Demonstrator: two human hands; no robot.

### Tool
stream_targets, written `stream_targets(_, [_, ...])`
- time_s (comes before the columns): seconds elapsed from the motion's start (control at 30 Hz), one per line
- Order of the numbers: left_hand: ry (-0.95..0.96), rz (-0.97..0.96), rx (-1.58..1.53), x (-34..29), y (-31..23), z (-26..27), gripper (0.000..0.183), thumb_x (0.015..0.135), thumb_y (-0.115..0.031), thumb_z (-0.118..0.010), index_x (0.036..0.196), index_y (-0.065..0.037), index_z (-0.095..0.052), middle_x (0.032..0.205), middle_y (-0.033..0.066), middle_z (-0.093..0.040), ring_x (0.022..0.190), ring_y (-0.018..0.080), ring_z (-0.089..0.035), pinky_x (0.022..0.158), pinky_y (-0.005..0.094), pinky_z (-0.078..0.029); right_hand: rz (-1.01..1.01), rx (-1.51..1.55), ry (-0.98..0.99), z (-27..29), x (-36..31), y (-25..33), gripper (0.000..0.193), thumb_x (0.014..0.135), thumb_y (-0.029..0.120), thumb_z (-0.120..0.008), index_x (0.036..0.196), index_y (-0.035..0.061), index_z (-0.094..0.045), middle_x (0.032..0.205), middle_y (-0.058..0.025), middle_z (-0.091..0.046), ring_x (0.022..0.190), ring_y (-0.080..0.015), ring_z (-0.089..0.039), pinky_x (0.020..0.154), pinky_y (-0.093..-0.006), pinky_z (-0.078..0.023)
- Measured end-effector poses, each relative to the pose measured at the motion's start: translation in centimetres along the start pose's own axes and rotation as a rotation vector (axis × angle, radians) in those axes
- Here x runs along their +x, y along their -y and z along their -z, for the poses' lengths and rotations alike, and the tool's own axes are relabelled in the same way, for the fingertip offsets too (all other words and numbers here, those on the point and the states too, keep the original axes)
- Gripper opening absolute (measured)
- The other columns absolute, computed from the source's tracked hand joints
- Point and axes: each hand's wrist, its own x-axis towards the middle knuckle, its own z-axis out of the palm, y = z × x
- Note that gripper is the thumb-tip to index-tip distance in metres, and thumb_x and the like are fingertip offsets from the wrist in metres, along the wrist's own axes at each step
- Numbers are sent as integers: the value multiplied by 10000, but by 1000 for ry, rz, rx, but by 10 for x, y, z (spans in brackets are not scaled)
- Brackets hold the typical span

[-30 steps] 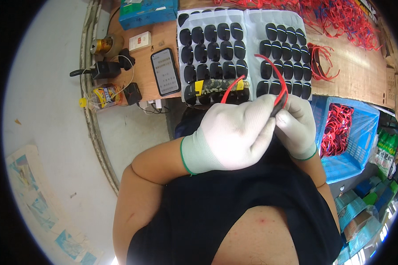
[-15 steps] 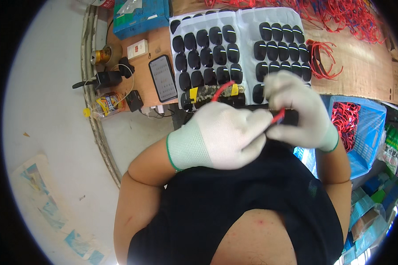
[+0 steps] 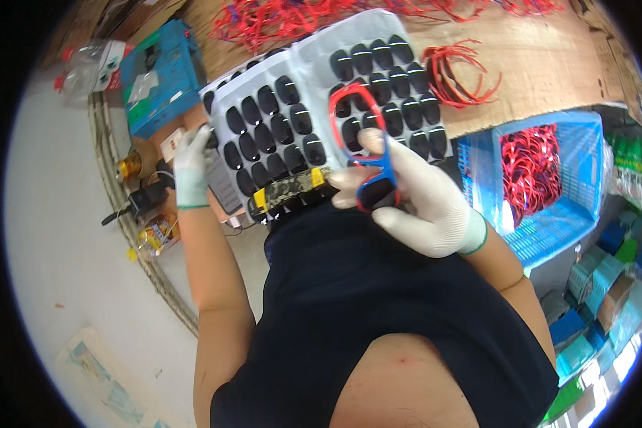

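My right hand (image 3: 431, 196), in a white glove, grips a red-and-blue sunglasses frame (image 3: 382, 160) above the near edge of the work surface. A dark lens (image 3: 376, 191) sits in the rim by my fingers; through the far rim I see the sheet behind. Off to the left, my gloved left hand (image 3: 191, 167) has its fingers pinched at the sheet's left edge, on a dark lens (image 3: 212, 138). Rows of dark lenses (image 3: 264, 135) lie on the white sheets (image 3: 314, 75). A camouflage-patterned bar with yellow tape (image 3: 289, 191) crosses their near edge.
Red frames (image 3: 458, 75) lie right of the sheets, with a tangled pile (image 3: 278, 21) behind. A blue crate (image 3: 563, 221) of red frames stands at the right. At the left are a blue box (image 3: 162, 78), a phone (image 3: 221, 187), a can (image 3: 130, 165) and a black plug (image 3: 150, 197).
My left hand has left the frame and reached out to the far left, to the lens. My right hand now holds the frame alone, further left. The whole view has turned and shifted.
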Motion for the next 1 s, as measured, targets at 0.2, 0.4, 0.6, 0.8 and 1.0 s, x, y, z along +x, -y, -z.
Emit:
stream_targets(0.2, [222,-203,-430,-93,-58,-22,285,1000,-213,-599,1203,-15,-565,894,50,-624,656,81,-549,533,203,-426,0,10,14,-4,0,-5,427,884,-100,-464,1297,3,-428,1068,-107,-673,896,-177,-673,868,-329,-536])
stream_targets(0.4, [695,-70,-585,-177,-68,-67,274,933,-67,-657,1165,-38,-515,971,90,-627,634,128,-602,570,234,-495,-9,-420,-10,-34,17,-9,310,883,45,-583,1182,28,-502,927,-168,-673,869,-358,-706,766,-385,-546])
stream_targets(0.6, [805,35,-754,-189,-65,-77,207,951,-121,-669,1118,-38,-579,900,49,-633,674,105,-569,605,245,-462,-98,-386,-96,-38,3,-7,177,921,140,-661,1041,16,-626,817,-107,-709,741,-204,-731,684,-302,-552])
stream_targets(0.8, [1037,106,-1030,-195,-58,-76,326,967,-223,-631,1183,20,-608,932,75,-660,637,57,-499,571,195,-405,-21,-294,118,-35,1,-9,215,987,95,-499,1065,-9,-671,819,-63,-711,744,-173,-699,731,-284,-545])
stream_targets(1.0, [882,102,-907,-192,-50,-82,318,970,-253,-647,1162,-2,-616,950,60,-655,686,51,-509,605,189,-407,51,-646,-28,-48,1,-10,186,962,99,-513,999,-3,-665,713,-76,-638,609,-220,-642,597,-317,-501])
